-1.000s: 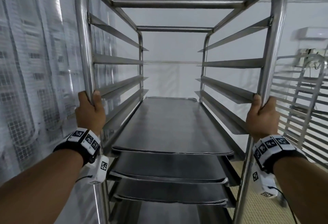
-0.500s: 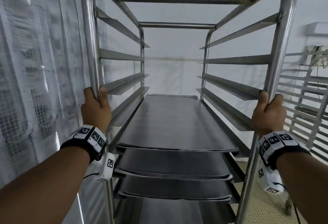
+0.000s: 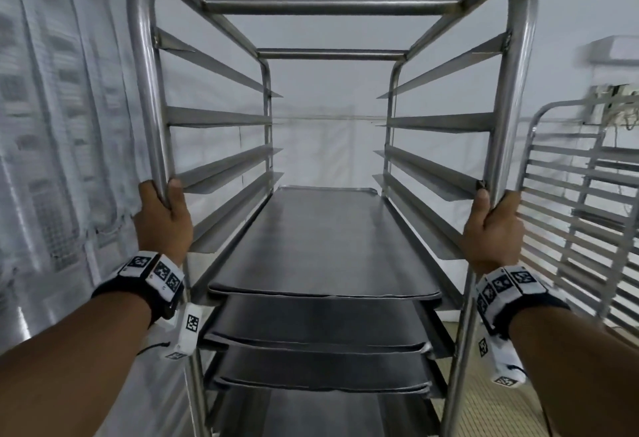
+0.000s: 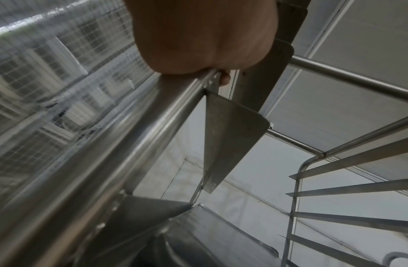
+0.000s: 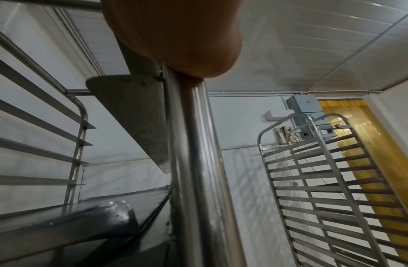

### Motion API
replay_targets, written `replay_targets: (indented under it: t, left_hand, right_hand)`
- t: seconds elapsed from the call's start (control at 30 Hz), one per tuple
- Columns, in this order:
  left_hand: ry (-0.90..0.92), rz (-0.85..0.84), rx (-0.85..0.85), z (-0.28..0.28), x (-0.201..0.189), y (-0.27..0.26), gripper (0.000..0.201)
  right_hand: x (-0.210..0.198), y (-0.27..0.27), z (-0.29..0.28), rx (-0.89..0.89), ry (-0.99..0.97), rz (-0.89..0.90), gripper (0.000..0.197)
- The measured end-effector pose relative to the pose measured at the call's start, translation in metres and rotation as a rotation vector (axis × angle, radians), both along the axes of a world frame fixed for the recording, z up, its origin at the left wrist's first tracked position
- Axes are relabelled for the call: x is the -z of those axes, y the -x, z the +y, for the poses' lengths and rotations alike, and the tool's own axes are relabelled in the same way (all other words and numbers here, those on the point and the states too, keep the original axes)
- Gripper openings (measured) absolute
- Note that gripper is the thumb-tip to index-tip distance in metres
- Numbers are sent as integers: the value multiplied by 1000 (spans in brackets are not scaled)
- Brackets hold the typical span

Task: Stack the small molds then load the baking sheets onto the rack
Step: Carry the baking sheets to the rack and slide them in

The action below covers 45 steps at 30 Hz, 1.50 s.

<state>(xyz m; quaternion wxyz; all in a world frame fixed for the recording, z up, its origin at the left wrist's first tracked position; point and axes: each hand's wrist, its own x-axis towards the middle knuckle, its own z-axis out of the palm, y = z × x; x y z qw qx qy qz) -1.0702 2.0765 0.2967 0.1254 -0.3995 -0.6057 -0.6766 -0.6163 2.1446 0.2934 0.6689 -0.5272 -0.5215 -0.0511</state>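
A tall steel rack fills the head view, its upper runners bare. Several dark baking sheets sit on its lower runners, one above another. My left hand grips the rack's near left post, fingers curled round the tube; the left wrist view shows that hand on the post. My right hand grips the near right post, also seen with the hand on the tube in the right wrist view. No small molds are in view.
A mesh-backed plastic curtain hangs close on the left. A second, bare steel rack stands to the right, also, with a yellow strip curtain behind it. A white wall lies beyond the rack.
The rack, gripped in both hands, has shifted across the view, and the curtain at the left and the second rack at the right have slid past. Both grips are unchanged.
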Motion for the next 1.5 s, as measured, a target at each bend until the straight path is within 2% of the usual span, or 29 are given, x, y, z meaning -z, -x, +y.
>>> replay_targets:
  t: [0.13, 0.43, 0.63, 0.87, 1.27, 1.5]
  left_hand:
    - [0, -9, 5, 25, 3, -18, 49]
    - [-5, -8, -146, 71, 16, -63, 49]
    - [-31, 40, -198, 106, 21, -63, 53]
    - [-42, 70, -187, 145, 25, -70, 52]
    - [-10, 44, -166, 239, 25, -26, 53]
    - [20, 14, -98, 285, 21, -9, 49]
  right_hand:
    - [0, -15, 37, -9, -10, 11, 39]
    - [4, -49, 106, -67, -15, -8, 49]
    - [9, -59, 150, -129, -35, -22, 46]
    - [11, -65, 197, -81, -21, -23, 45]
    - [13, -25, 267, -49, 6, 2, 38]
    - [14, -7, 301, 24, 45, -2, 44]
